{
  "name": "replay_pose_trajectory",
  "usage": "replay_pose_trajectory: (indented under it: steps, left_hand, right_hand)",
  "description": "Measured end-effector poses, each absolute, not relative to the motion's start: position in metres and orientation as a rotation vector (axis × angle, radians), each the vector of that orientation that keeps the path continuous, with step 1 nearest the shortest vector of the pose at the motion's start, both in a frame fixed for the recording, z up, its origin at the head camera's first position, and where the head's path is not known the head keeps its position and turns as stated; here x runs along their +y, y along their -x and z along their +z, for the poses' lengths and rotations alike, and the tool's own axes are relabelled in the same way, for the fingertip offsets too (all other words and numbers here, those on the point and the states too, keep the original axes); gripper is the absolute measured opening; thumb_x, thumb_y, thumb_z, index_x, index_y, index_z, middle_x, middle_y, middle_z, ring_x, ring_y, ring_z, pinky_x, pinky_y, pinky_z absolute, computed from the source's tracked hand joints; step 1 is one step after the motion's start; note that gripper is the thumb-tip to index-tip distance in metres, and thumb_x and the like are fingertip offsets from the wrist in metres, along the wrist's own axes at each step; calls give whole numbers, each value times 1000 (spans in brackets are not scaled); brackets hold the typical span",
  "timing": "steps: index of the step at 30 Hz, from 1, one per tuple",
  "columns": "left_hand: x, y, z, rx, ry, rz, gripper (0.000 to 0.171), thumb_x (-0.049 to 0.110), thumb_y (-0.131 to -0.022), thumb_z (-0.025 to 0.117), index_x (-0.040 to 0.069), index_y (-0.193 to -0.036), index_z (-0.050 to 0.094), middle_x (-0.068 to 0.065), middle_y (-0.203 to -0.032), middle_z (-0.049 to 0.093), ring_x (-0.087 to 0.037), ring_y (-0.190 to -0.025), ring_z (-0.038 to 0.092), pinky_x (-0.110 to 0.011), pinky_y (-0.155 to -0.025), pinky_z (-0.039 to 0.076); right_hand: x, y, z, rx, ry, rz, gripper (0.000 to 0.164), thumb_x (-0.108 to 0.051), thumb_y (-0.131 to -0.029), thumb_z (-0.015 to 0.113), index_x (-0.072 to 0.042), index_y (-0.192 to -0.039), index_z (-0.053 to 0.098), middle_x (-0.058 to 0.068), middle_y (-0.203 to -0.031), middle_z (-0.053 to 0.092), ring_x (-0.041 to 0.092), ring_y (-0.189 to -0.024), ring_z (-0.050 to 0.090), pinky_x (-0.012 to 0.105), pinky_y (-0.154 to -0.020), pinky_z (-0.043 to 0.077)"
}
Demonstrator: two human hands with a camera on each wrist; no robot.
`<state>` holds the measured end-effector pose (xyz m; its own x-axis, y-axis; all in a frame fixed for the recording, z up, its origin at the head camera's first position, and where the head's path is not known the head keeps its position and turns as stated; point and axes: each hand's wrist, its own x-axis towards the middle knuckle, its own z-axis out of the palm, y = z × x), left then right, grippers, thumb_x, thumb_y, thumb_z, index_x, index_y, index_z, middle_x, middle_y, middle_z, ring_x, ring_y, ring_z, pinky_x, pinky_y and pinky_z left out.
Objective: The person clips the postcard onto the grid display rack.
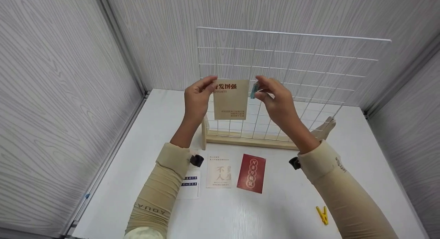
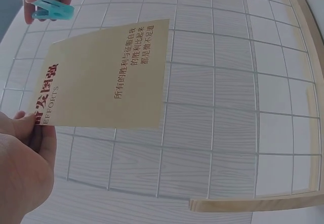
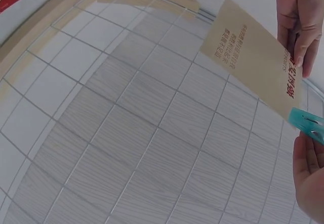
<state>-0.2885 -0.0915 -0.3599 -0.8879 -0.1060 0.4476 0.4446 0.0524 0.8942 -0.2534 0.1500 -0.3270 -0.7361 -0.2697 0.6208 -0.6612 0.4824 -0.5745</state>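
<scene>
Between thumb and fingers, my left hand (image 1: 198, 99) pinches the upper left corner of a cream card (image 1: 231, 103) with red print. The card hangs upright in front of a white wire grid (image 1: 292, 65). My right hand (image 1: 277, 96) pinches a teal clothespin (image 1: 254, 90) just right of the card's upper right corner. In the left wrist view a gap shows between the teal clothespin (image 2: 53, 9) and the card (image 2: 109, 77). The left hand's fingertips (image 2: 36, 127) cover part of the red lettering.
The grid stands in a wooden base (image 1: 251, 141) on a white table (image 1: 227, 215). Nearer lie a red card (image 1: 252, 173), a pale card (image 1: 219, 172) and a white card with blue bands (image 1: 189, 185), partly behind the left sleeve. A yellow clothespin (image 1: 322, 215) lies by the right sleeve.
</scene>
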Motion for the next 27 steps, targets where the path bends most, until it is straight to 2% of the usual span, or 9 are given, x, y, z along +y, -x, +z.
replay_pose_trajectory:
  steps: [4,15,23,27]
  left_hand:
    - [-95,292,-355,-1933,318,-1873,23,13,-98,66,3,-117,73,-10,-107,74,-15,-97,68,-30,-86,56]
    - [-98,305,-338,-1878,289,-1862,21,12,-96,68,4,-115,75,-10,-110,75,-16,-100,69,-26,-87,55]
    - [-96,317,-324,-1904,192,-1883,22,12,-97,66,5,-117,74,-8,-114,74,-15,-104,69,-27,-91,55]
    - [-94,321,-319,-1892,195,-1874,22,12,-97,66,5,-116,74,-9,-113,74,-15,-103,69,-24,-89,55]
  right_hand:
    - [142,259,-322,-2277,-779,1184,32,-6,-97,64,1,-128,63,13,-120,64,19,-108,64,31,-95,55]
    - [125,273,-302,-2237,-774,1152,26,-5,-96,66,1,-122,66,12,-116,66,20,-103,65,31,-88,56]
    - [113,285,-288,-2197,-721,1173,24,-6,-96,67,1,-118,68,11,-113,67,14,-104,65,28,-86,55]
    - [108,292,-280,-2223,-658,1232,21,-7,-96,67,0,-116,69,10,-111,68,13,-102,65,27,-85,56]
